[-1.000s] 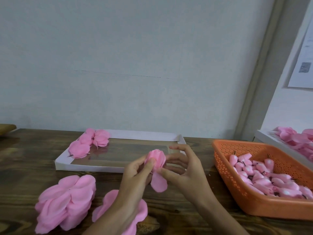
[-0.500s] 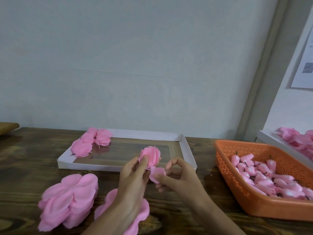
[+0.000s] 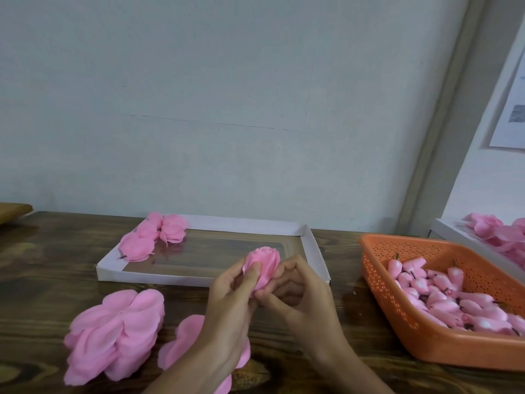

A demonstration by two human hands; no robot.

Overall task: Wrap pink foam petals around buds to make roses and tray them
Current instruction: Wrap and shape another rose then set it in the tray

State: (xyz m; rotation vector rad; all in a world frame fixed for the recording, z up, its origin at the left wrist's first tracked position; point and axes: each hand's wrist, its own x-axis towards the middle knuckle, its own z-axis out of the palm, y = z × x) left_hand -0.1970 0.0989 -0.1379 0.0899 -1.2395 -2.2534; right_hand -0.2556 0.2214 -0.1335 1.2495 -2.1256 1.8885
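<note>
Left hand [image 3: 233, 291] and right hand [image 3: 298, 297] pinching one rose [image 3: 262, 268], three finished roses [image 3: 154, 237] in tray [image 3: 314, 251]

A dark wooden counter [image 3: 51, 282] carries a white tray [image 3: 312, 248] at twelve o'clock, an orange basket [image 3: 397, 317] at three o'clock, and two petal piles, one [image 3: 119, 331] at eight o'clock, another [image 3: 184, 339] near six.

Loose petal — hanging before — now wrapped against the rose [image 3: 262, 268].
</note>
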